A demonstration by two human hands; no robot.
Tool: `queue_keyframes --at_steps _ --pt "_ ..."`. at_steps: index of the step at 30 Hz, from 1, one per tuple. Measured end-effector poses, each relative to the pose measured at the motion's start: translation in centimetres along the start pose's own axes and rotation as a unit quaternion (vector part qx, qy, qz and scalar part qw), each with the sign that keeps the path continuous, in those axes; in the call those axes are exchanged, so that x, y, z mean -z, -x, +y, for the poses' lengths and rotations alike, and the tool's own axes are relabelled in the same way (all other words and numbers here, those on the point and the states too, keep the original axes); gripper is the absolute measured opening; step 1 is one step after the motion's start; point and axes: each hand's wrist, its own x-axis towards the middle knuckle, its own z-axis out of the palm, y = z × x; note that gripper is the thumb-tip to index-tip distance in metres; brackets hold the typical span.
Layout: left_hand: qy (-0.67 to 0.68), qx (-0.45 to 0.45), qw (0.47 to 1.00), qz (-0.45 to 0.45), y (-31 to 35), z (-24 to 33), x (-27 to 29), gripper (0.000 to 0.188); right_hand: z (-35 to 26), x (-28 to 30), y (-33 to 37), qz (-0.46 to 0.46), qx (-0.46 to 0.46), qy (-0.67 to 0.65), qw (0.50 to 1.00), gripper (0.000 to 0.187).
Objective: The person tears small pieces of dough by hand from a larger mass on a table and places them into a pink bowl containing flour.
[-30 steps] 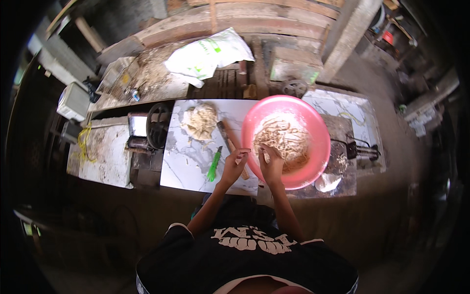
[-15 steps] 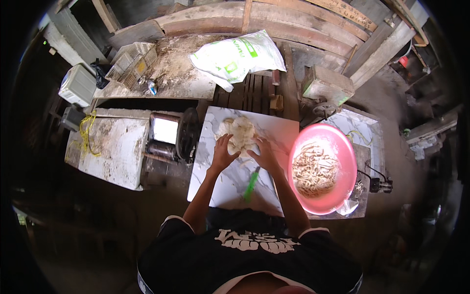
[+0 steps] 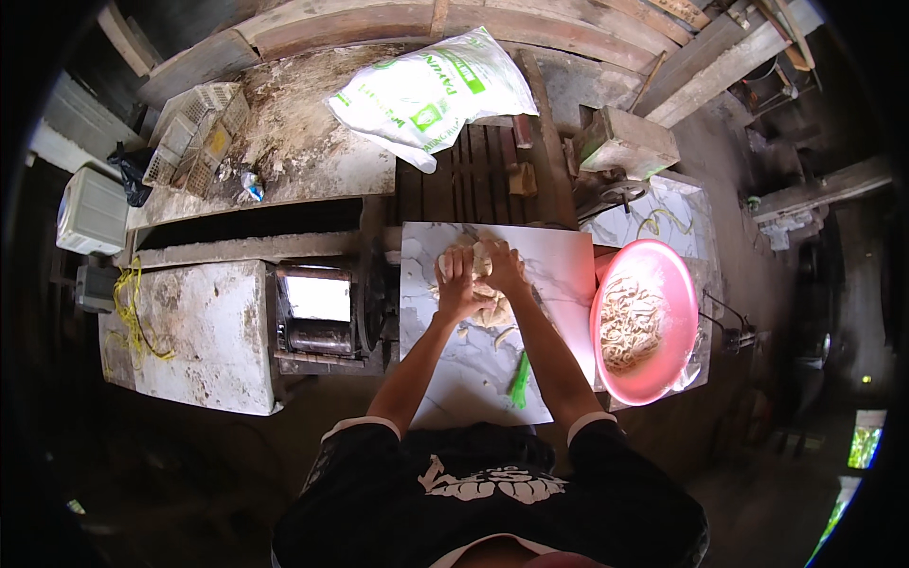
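Note:
A lump of pale dough (image 3: pixel 492 314) lies on the white marbled board (image 3: pixel 445 369) in front of me. My left hand (image 3: pixel 458 286) presses on its left side, fingers curled over it. From the right, my right hand (image 3: pixel 504 272) grips its far part, the two hands close together. Much of the dough is hidden under them. A few small dough scraps lie at its near side. Closer to me rests a tool with a green handle (image 3: pixel 519 381), touched by neither hand.
On the right, a pink basin (image 3: pixel 649 390) holds floury dough strips (image 3: pixel 630 327). A hand-wheel machine with a roller (image 3: pixel 320 336) stands left of the board. Behind are a white sack (image 3: pixel 445 104), a plastic crate (image 3: pixel 194 133) and a wooden-edged table (image 3: pixel 312 104).
Both hands have closed in on the dough, from spread fingers at its near sides to gripping over it. The whole view has shifted and tilted.

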Motion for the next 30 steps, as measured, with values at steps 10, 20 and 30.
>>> queue_keyframes --at_steps 10,20,30 --pt "-0.018 -0.053 0.993 0.103 -0.6 -0.6 -0.7 0.107 -2.4 -1.8 3.0 0.233 -0.018 0.143 0.962 0.060" --pt "0.116 -0.060 0.991 -0.032 -2.6 -2.1 3.2 0.076 -1.1 -1.8 5.1 0.312 0.102 0.049 0.943 0.039" --pt "0.216 -0.029 0.976 0.013 -2.7 -0.8 6.4 0.027 -0.7 -3.5 5.9 0.308 0.148 -0.184 0.922 0.044"
